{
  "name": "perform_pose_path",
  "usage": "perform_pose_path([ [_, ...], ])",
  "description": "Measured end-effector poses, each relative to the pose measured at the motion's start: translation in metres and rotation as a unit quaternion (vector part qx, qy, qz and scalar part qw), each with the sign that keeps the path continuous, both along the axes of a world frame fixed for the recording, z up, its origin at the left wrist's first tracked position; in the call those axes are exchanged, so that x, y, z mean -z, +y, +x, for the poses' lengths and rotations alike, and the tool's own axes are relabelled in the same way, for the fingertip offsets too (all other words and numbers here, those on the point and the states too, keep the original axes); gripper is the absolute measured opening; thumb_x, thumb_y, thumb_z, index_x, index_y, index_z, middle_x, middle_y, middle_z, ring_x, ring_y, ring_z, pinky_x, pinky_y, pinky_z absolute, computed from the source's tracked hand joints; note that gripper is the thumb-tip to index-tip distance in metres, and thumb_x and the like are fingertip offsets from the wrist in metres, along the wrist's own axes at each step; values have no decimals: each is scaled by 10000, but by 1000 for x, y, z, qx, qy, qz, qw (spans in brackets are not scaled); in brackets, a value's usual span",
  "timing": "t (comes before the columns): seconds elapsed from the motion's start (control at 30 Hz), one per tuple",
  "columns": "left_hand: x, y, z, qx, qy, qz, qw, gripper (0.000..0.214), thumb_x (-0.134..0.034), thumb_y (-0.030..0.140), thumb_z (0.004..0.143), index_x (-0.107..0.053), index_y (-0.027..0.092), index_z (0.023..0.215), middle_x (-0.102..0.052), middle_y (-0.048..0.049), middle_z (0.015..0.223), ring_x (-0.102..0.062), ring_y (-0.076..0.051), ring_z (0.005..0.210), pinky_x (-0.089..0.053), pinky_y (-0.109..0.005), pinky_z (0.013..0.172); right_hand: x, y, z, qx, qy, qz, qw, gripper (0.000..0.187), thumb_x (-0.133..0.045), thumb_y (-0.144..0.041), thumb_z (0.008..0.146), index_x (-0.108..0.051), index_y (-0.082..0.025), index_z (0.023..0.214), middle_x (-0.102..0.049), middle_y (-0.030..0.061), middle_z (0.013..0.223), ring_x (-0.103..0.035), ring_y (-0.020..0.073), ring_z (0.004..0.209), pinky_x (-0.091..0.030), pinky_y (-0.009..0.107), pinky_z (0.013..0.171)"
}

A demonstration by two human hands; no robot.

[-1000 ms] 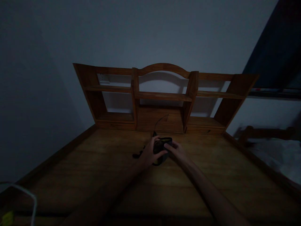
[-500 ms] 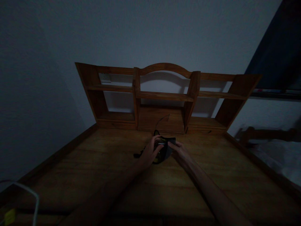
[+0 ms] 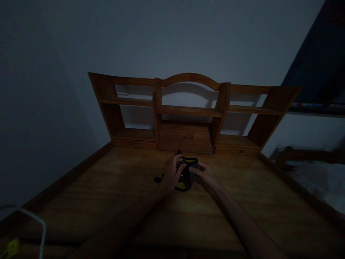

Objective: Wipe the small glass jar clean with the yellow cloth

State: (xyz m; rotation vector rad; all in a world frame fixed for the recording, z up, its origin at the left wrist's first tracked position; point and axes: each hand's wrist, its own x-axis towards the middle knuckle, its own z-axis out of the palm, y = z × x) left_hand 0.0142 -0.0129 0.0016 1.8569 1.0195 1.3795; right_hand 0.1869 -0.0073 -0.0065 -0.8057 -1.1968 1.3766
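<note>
Dimly, we see a pale wall [image 3: 172, 39] beyond our hands. Beneath them spreads a wooden tabletop [image 3: 129, 172]; past our fingertips stands a wooden shelf unit [image 3: 188, 110]. Our left hand [image 3: 170, 176] is half curled around the near-left part of a dark pouch [image 3: 189, 177]; exactly what it grips, we cannot tell. Our right hand [image 3: 203, 174] pinches the pouch's right edge, thumb against fingers. Between both hands, the pouch shows a yellowish lining [image 3: 183, 186].

The black-edged pouch [image 3: 190, 177] seems yellowish inside, the desk [image 3: 121, 180] brown.
</note>
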Motion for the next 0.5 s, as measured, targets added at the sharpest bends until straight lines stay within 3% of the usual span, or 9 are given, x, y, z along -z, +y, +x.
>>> perform_pose_path([
  [0.3,-2,1,-1,-33,-51,-54,997,392,-427,440,946,-430,219,1270,-638,-56,1088,-617,-176,1011,-462,-339,919,2,0,1,-9,23,-45,999,333,-822,-368,666,-737,-205,944,-728,31,881,-654,158,732,-456,253,663],
  [0.5,-2,2,-2,-33,-82,-76,993,418,-398,477,944,-438,214,1266,-637,-56,1058,-637,-176,890,-515,-320,794,8,7,0,32,54,-56,996,303,-827,-380,644,-745,-182,858,-737,45,845,-663,171,721,-477,263,660],
])
